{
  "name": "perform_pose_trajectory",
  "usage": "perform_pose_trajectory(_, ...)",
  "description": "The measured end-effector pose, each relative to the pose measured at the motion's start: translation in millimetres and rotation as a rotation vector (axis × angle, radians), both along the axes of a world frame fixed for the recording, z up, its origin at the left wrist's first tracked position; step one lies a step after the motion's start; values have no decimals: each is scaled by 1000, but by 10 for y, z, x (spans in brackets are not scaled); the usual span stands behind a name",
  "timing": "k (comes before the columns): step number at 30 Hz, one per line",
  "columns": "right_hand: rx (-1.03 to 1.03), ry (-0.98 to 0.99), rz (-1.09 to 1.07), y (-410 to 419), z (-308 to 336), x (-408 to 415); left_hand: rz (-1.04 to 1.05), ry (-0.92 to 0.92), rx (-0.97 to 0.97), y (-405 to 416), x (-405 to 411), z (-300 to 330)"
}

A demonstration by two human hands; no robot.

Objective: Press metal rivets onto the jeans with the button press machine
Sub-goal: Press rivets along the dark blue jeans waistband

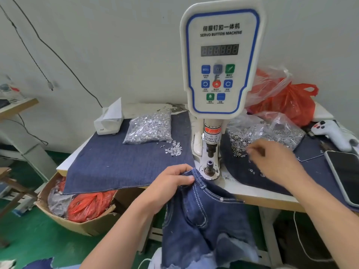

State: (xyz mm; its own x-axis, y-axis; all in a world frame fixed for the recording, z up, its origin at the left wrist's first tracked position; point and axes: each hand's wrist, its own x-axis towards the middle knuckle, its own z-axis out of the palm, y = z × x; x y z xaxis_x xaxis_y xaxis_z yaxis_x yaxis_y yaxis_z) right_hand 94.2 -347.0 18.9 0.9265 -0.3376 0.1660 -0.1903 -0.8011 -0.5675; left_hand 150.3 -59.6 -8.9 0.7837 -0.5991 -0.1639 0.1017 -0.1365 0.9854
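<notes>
Jeans [204,220] hung off table edge [258,193], waistband pinched by left hand [171,183] beside button press machine [221,61]. Right hand [275,160] blurred over loose rivets [239,144]; grip unclear. Plastic bag [149,127] held studs; cardboard box [81,220] held red bags.

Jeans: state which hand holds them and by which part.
The left hand pinches the jeans at the waistband edge; the right hand's grasp cannot be told.

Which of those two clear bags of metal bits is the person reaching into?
The bag right of the machine, holding ring-shaped pieces; the right hand hovers there. The left bag lies untouched.
</notes>
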Motion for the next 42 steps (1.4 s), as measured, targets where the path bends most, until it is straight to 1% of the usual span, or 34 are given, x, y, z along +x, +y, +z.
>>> perform_pose_trajectory(1,-185,7,-106,-120,-57,95,0,-54,49,-2,45,30)
perform_pose_trajectory(2,-303,55,-158,-224,-126,182,-6,-112,104,3,97,54)
perform_pose_trajectory(3,-367,124,-170,-300,-189,255,-12,-165,156,12,154,58)
perform_pose_trajectory(5,-415,227,-159,-342,-279,343,-7,-245,235,49,265,33)
perform_pose_trajectory(6,-442,246,-148,-324,-306,358,-1,-263,254,76,308,11)
perform_pose_trajectory(9,-503,195,-129,-265,-344,377,6,-267,243,141,382,-67)
perform_pose_trajectory(11,-510,179,-131,-253,-350,374,9,-248,216,163,413,-112)
perform_pose_trajectory(14,-469,176,-133,-242,-343,367,1,-230,188,182,452,-157)
perform_pose_trajectory(17,-424,146,-130,-202,-311,370,12,-272,206,170,483,-170)
perform_pose_trajectory(21,-459,180,-79,-124,-305,383,44,-306,247,152,493,-191)
perform_pose_trajectory(24,-442,147,-89,-102,-316,394,66,-300,254,151,475,-195)
perform_pose_trajectory(30,-441,175,-118,-117,-331,486,75,-277,243,150,470,-209)
perform_pose_trajectory(35,-500,206,-135,-169,-351,534,80,-279,246,148,473,-212)
perform_pose_trajectory(42,-562,177,-125,-182,-389,569,88,-293,236,146,464,-220)
